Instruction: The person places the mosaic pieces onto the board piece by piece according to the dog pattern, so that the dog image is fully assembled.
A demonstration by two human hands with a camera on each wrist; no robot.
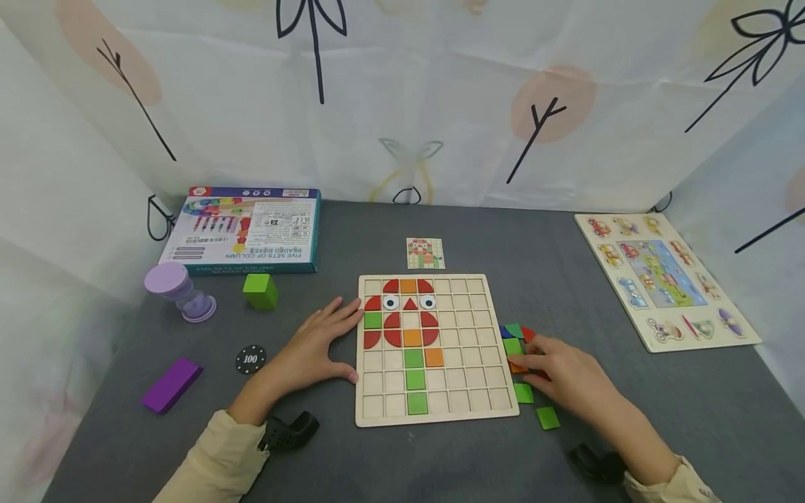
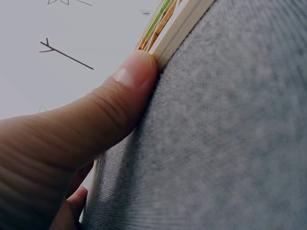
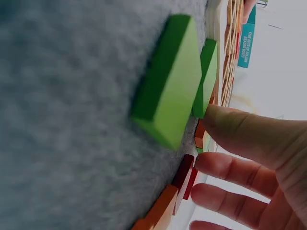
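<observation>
A wooden grid board [image 1: 465,377] bears red, green and orange tiles and two eye tiles. My left hand [image 1: 314,346] is spread along its left side, the thumb [image 2: 132,74] against the edge and the fingertips at the rim higher up. On the board's right side, my right hand [image 1: 562,367] reaches over loose tiles. Its thumb and index fingertips are right at an orange tile [image 1: 519,367], with a gap between them in the right wrist view. Green tiles [image 1: 523,392] lie beside that hand, one green tile [image 3: 175,81] closest to the right wrist camera.
A small pattern card [image 1: 425,253] lies behind the board. Left are a boxed set [image 1: 277,230], a lilac hourglass-shaped piece [image 1: 182,290], a green cube [image 1: 260,291], a purple block [image 1: 172,385] and a black 100 chip [image 1: 251,359]. A picture board [image 1: 723,307] lies far right.
</observation>
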